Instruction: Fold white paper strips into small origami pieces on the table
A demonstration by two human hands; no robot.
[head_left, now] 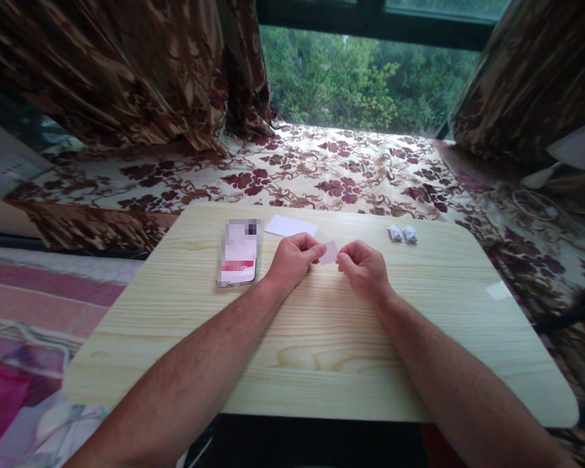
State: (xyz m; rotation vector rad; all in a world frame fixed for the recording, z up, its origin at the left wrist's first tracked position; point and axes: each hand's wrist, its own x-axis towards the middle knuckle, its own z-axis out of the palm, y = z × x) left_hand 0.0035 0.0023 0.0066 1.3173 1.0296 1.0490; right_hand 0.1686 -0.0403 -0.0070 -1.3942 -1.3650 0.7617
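Between my two hands, a little above the wooden table, is a small white piece of paper. My left hand pinches its left side between thumb and fingers. At its right edge my right hand is closed in a pinch on the paper. Just behind my left hand lies a flat white stack of paper, partly covered by that hand. To the right, near the far edge, two small folded white paper shapes sit side by side.
A phone, partly blurred out, lies left of my left hand. A pale patch shows near the table's right edge. Behind the table is a flower-patterned cloth ledge below the window, with curtains at the sides.
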